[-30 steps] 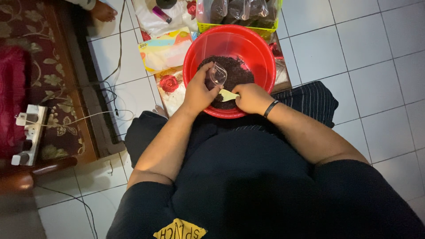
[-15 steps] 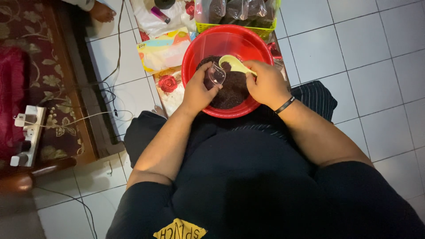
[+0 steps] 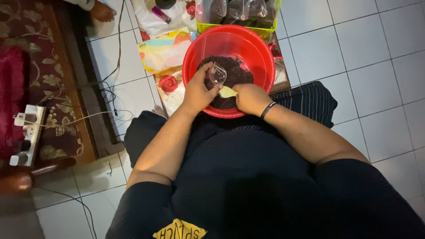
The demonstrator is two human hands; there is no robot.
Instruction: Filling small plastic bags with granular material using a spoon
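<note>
The left hand (image 3: 198, 90) pinches a small clear cup (image 3: 217, 74), tilted over the dark grains (image 3: 230, 75) inside the red basin (image 3: 208, 48) on the floor. The right hand (image 3: 250, 98) is closed around a pale scoop (image 3: 227, 92) touching the cup's mouth. If the cup tilts more, grains may miss it and fall back.

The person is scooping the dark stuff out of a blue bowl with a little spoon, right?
Not quite: the bowl is red, not blue, as the head view shows. The rest holds: the right hand works a small pale spoon in the dark stuff, while the left hand holds a small clear cup.
</note>
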